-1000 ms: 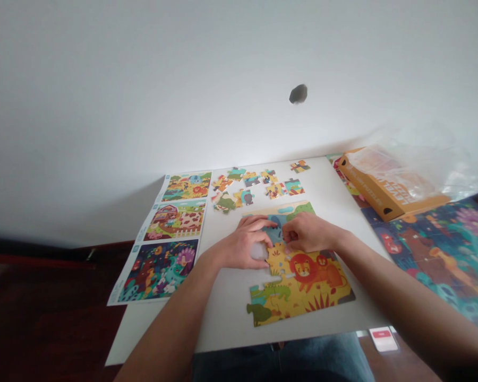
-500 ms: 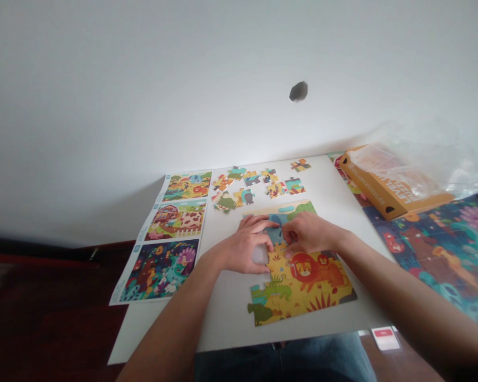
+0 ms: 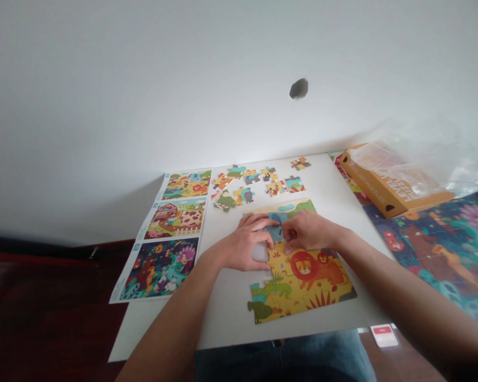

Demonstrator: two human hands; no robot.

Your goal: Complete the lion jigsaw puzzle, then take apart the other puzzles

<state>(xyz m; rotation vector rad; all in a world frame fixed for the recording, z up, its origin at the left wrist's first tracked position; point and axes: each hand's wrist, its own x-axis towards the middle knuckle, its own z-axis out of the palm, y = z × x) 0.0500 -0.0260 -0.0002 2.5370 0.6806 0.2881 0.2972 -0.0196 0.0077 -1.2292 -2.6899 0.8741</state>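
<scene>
A partly joined jigsaw puzzle (image 3: 322, 281) with lions, a crocodile and a blue elephant lies on the white board. My left hand (image 3: 250, 244) arches over its left edge, fingers apart, with fingertips touching the blue elephant part and the thumb at the yellow edge. Close to its fingertips, my right hand (image 3: 305, 232) rests on the puzzle above the lions, fingers curled together. Whatever is under those curled fingers is hidden. Loose puzzle pieces (image 3: 225, 200) are scattered beyond the hands, one of them apart at the back (image 3: 300, 163).
A picture sheet (image 3: 175, 220) with three scenes lies on the left. To the right, an orange box (image 3: 376, 185) under clear plastic (image 3: 434, 154) stands by a dark animal puzzle (image 3: 430, 249). A wall rises behind the white board (image 3: 223, 318). A phone-like object (image 3: 384, 336) is below.
Both hands keep nearly the same place and pose on the puzzle. The whole view has shifted very slightly.
</scene>
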